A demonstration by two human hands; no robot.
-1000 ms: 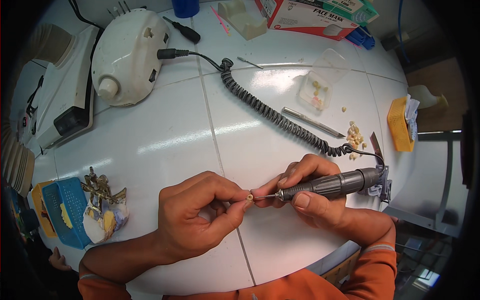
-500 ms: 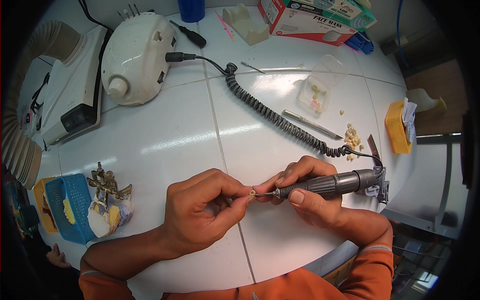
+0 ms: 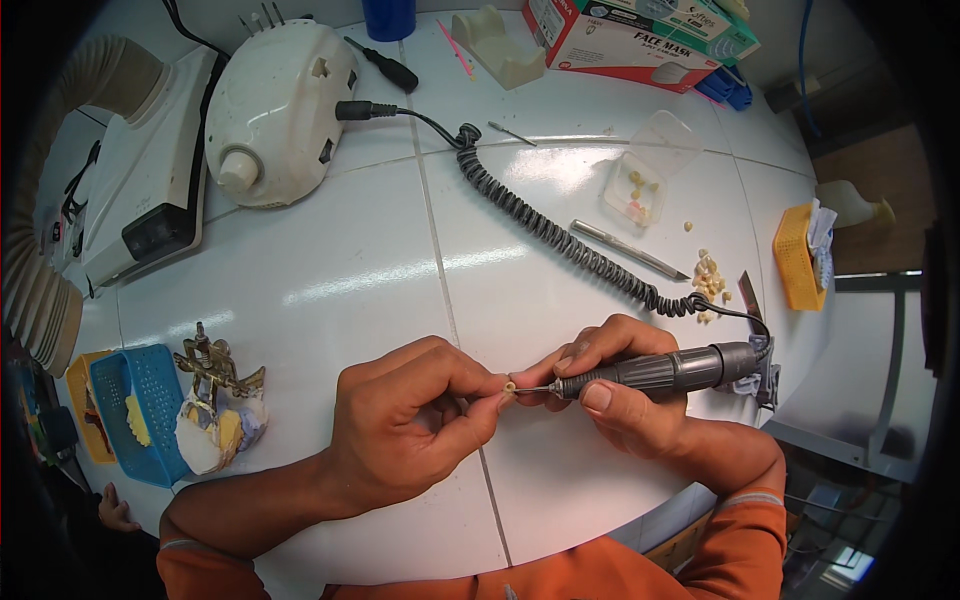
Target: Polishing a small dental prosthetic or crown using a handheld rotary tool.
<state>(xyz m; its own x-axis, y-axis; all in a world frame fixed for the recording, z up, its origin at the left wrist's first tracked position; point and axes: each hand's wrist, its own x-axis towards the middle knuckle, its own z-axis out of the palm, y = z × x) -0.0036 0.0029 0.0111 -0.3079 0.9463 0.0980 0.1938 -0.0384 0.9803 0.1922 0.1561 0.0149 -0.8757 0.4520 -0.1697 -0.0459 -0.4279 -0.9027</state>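
We list, left to right: left hand (image 3: 415, 428), pinching a small cream piece (image 3: 510, 388) above the desk (image 3: 570, 490), at the thin bur (image 3: 534, 389), whose catching could fling it loose; right hand (image 3: 645, 417), wrapped around a grey handpiece (image 3: 662, 372).

Shown with left forearm (image 3: 262, 497) angled inward and left hand (image 3: 397, 425) curled, thumb and index finger in a pinch. Matched by right forearm (image 3: 733, 453), likewise angled inward, and right hand (image 3: 645, 418) in a closed grip, thumb opposed to bent fingers.
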